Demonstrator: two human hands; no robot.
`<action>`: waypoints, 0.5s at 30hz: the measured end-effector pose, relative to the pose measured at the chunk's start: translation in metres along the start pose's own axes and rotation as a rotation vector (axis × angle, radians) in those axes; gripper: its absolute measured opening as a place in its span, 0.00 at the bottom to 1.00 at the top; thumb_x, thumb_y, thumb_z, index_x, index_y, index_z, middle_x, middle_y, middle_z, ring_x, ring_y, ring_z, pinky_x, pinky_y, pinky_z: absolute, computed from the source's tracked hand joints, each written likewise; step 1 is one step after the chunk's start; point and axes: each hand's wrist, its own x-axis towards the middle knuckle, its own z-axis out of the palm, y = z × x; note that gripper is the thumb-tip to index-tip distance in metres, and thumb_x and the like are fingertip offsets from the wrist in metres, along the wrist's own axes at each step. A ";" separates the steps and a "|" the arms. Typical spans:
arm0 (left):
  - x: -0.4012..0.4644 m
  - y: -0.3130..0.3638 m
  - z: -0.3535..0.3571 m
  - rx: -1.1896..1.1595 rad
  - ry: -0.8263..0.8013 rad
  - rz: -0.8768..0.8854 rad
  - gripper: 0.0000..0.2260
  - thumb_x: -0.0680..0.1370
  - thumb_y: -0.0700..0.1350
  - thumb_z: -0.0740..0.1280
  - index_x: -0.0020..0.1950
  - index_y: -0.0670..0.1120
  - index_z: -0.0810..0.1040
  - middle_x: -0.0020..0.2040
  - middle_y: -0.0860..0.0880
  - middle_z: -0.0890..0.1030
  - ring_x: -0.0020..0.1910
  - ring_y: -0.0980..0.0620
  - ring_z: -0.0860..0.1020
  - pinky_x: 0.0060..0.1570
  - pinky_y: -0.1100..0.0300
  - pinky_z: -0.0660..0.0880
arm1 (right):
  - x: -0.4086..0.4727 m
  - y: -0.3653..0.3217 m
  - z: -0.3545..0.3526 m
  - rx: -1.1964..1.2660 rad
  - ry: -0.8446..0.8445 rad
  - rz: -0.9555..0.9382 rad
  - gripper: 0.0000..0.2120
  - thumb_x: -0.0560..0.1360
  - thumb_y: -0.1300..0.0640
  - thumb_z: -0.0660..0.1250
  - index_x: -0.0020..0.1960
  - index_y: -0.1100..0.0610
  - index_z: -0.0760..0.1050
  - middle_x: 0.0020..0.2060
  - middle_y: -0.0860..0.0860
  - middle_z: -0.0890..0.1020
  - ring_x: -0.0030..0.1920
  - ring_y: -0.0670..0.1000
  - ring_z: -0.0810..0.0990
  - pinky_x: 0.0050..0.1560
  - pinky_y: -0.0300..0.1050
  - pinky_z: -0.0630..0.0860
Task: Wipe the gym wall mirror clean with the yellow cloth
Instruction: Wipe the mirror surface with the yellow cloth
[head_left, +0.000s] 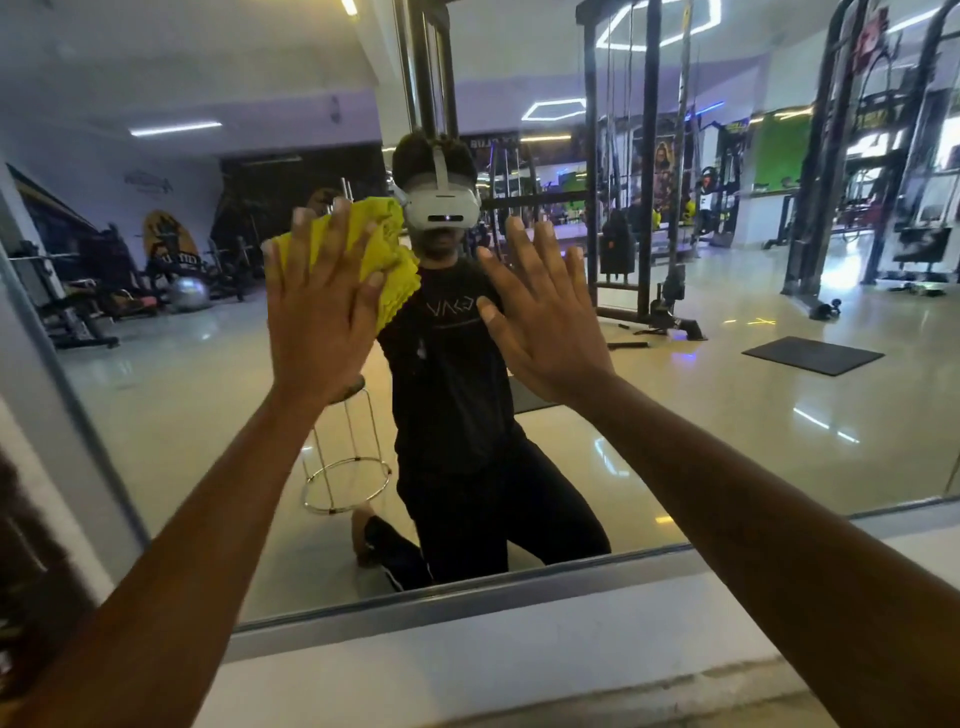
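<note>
Head camera view: two bare forearms reach up and forward to a large wall mirror (727, 415) framed in pale metal. On the left, the left hand (317, 306) is spread flat with straight, splayed fingers, pressing a crumpled yellow cloth (382, 244) against the glass; the cloth bunches out past the fingertips and to the right of the thumb, at about head height in the reflection. On the right, the right hand (540, 317) is also released and flat, fingers straight and slightly apart, palm toward the glass just beside the cloth hand and holding nothing; whether it actually touches the mirror is hard to tell. Between the two hands the mirror reflects a kneeling person in dark clothes wearing a white headset (441, 205). Behind that reflection stand a round metal stool (345, 457), a tall black cable machine (644, 208), a silver exercise ball (188, 295) on the left, and a dark floor mat (813, 355) on the glossy pale floor to the right. Below the mirror's lower edge runs a light-coloured wall ledge (467, 649).
</note>
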 end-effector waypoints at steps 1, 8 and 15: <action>-0.003 0.012 0.001 -0.018 0.027 -0.077 0.28 0.91 0.55 0.57 0.90 0.54 0.51 0.90 0.49 0.47 0.88 0.38 0.46 0.85 0.35 0.42 | -0.001 -0.003 0.003 -0.023 -0.001 -0.015 0.29 0.91 0.42 0.54 0.90 0.47 0.56 0.91 0.54 0.47 0.90 0.60 0.40 0.88 0.67 0.42; -0.101 0.016 0.036 0.111 -0.232 0.578 0.27 0.89 0.54 0.58 0.89 0.55 0.57 0.89 0.48 0.55 0.88 0.38 0.52 0.84 0.34 0.50 | 0.001 -0.015 0.012 -0.055 -0.003 0.002 0.29 0.92 0.42 0.52 0.90 0.48 0.55 0.91 0.54 0.46 0.90 0.60 0.39 0.88 0.68 0.41; -0.059 0.039 0.025 -0.057 0.046 -0.230 0.30 0.91 0.53 0.58 0.90 0.56 0.47 0.90 0.51 0.45 0.88 0.38 0.44 0.85 0.38 0.36 | -0.005 -0.018 0.014 -0.094 -0.017 -0.058 0.29 0.91 0.42 0.53 0.90 0.48 0.55 0.90 0.55 0.47 0.90 0.62 0.40 0.87 0.70 0.44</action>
